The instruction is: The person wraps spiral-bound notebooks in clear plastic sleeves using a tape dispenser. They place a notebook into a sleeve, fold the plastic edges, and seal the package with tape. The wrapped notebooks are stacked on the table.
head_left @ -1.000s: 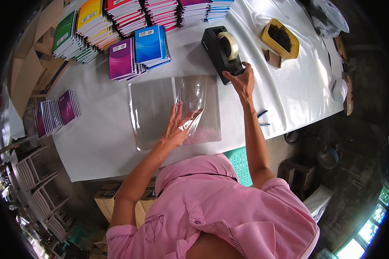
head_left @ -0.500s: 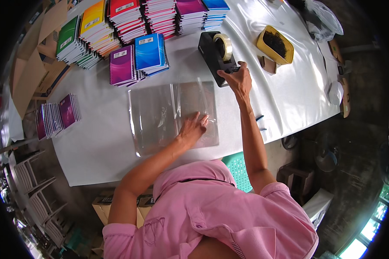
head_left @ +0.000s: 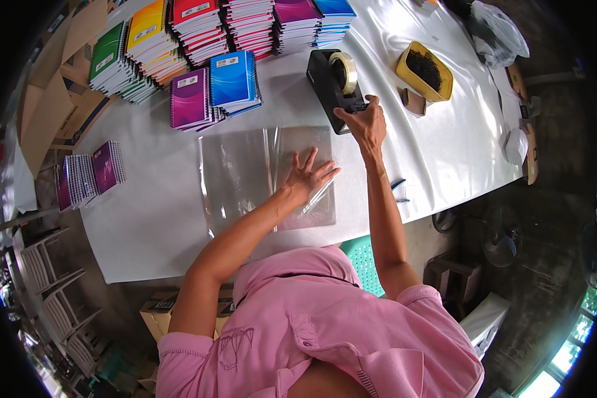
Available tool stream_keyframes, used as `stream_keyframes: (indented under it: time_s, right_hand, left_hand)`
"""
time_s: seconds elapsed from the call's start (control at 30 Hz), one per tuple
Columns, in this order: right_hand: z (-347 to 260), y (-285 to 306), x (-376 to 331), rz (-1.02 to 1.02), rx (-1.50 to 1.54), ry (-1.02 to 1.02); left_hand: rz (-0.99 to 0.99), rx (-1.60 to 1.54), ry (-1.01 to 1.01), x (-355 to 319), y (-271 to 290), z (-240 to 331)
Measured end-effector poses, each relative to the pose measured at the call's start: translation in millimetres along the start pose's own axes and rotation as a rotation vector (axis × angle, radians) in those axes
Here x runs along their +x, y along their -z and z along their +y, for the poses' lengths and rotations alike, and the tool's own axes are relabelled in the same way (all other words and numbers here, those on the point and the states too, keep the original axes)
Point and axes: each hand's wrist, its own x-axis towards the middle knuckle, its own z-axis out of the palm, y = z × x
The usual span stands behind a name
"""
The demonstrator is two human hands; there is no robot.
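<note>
A clear plastic sheet (head_left: pixel 235 176), folded or layered with shiny creases, lies flat on the white-covered table (head_left: pixel 146 225). My left hand (head_left: pixel 307 179) rests on its right part, fingers spread and holding nothing. Beyond the sheet, to the right, stands a black tape dispenser (head_left: pixel 325 86) carrying a roll of clear tape (head_left: pixel 342 71). My right hand (head_left: pixel 368 126) grips the dispenser's near end, thumb on the left side and fingers on the right. Whether a strip of tape is between those fingers, I cannot make out.
Stacks of spiral notebooks (head_left: pixel 149 33) line the far edge; purple (head_left: pixel 189 99) and blue (head_left: pixel 233 79) ones sit closer. More purple notebooks (head_left: pixel 106 166) are at left. A yellow tub (head_left: pixel 426 69) of dark bits, a small brown block (head_left: pixel 414 101) and a slim blue tool (head_left: pixel 398 189) are at right.
My left hand has slid slightly right and away from me over the plastic sheet, its fingers spreading wider. My right hand stays at the tape dispenser.
</note>
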Motion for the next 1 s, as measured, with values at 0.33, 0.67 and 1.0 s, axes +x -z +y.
stream_keyframes:
  time_s: [0.33, 0.67, 1.0]
  right_hand:
    - [11.5, -21.6, -18.4, 0.036, -0.005, -0.024]
    - [10.6, -9.7, -7.7, 0.036, 0.04, -0.014]
    - [14.8, -21.0, -16.1, 0.019, 0.059, -0.006]
  left_hand:
    - [0.001, 0.052, 0.036, -7.5, 14.4, 12.7]
    - [0.319, -0.064, 0.097, 23.4, 4.9, -6.6]
    - [0.205, -0.04, 0.21, 36.1, -10.1, -18.9]
